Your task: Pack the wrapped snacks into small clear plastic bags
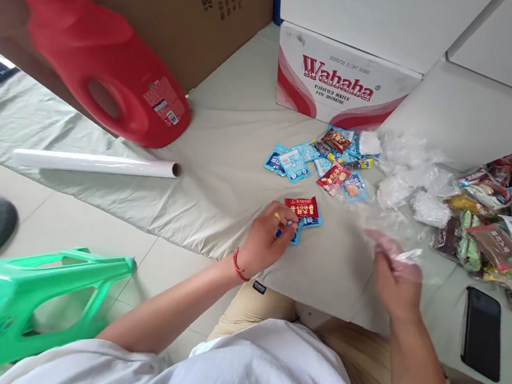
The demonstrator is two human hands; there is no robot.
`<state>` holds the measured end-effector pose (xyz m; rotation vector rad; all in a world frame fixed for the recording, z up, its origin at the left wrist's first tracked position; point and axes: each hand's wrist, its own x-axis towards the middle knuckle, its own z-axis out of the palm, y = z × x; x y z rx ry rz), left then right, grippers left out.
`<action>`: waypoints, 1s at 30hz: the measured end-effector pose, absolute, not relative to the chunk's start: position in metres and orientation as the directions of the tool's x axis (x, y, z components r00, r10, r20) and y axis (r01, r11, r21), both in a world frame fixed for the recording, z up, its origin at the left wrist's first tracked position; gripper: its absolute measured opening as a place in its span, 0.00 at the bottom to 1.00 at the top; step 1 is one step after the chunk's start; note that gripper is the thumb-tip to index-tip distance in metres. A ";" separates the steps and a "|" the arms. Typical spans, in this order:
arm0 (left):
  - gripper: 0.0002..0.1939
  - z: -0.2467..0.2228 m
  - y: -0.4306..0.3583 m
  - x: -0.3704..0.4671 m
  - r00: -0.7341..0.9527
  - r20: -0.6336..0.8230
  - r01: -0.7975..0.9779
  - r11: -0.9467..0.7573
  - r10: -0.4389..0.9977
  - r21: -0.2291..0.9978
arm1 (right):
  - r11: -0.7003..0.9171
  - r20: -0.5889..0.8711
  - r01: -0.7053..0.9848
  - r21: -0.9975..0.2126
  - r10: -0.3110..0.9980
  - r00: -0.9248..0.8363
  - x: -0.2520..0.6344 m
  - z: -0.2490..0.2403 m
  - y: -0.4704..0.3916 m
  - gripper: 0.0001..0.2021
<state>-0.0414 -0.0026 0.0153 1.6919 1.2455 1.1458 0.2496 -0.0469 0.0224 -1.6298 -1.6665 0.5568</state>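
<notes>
Red packet on blue packets beside the left hand, clear plastic in the right hand.
The left fingers curl at the small stack's near edge with a bit of yellow among them; whether they grasp anything, I cannot tell. The right fingers pinch the plastic, too blurred to show any contents. The stack rests on the cloth-covered table, nearer the person than the scattered packets. The work looks partway: one small group lies gathered, while the scattered ones are loose, with crumpled plastic bags next to them and a mixed snack heap farther right.
</notes>
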 end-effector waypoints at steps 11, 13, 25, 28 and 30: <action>0.22 0.044 -0.030 0.062 0.279 0.175 0.432 -0.286 0.944 0.855 | 0.327 -0.212 0.940 -0.095 0.916 -0.340 0.236 -0.004 -0.116 0.30; 0.28 0.048 -0.038 0.087 0.435 0.141 0.477 -0.360 0.890 0.802 | 0.285 -0.117 0.937 -0.200 0.943 -0.312 0.244 -0.019 -0.118 0.21; 0.06 0.013 -0.003 0.105 0.299 -0.163 0.394 0.034 0.940 0.918 | 0.369 -0.184 0.927 -0.065 0.909 -0.374 0.223 0.013 -0.108 0.22; 0.07 0.012 0.014 0.085 0.171 -0.458 -0.009 0.467 0.872 0.884 | 0.392 -0.112 0.920 -0.001 0.914 -0.390 0.221 0.017 -0.116 0.40; 0.05 0.013 0.018 0.071 0.224 -0.618 -0.303 0.657 0.753 0.691 | 0.388 -0.065 0.921 -0.044 0.918 -0.390 0.229 0.013 -0.126 0.44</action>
